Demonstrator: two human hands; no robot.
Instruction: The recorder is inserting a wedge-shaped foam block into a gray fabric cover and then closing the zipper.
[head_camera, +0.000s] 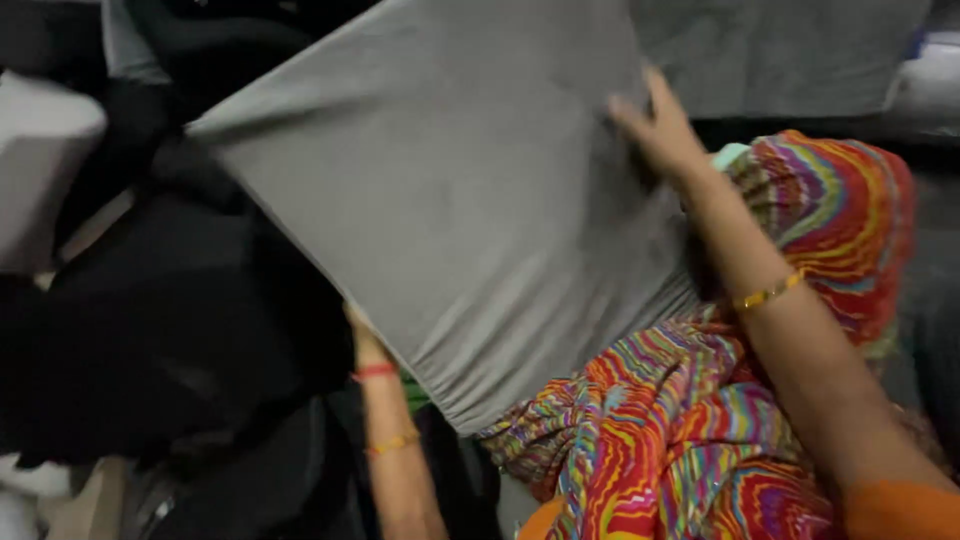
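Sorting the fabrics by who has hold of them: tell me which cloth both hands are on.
The plain grey cloth, stretched taut: the right hand presses its upper edge, the left hand its lower edge. The multicoloured striped cloth only lies beneath the right forearm.

No packages, labels, signs or screens showed up anywhere in this shot, honestly. Nothing boxed, tagged or printed was visible, just cloth and arms filling the view.
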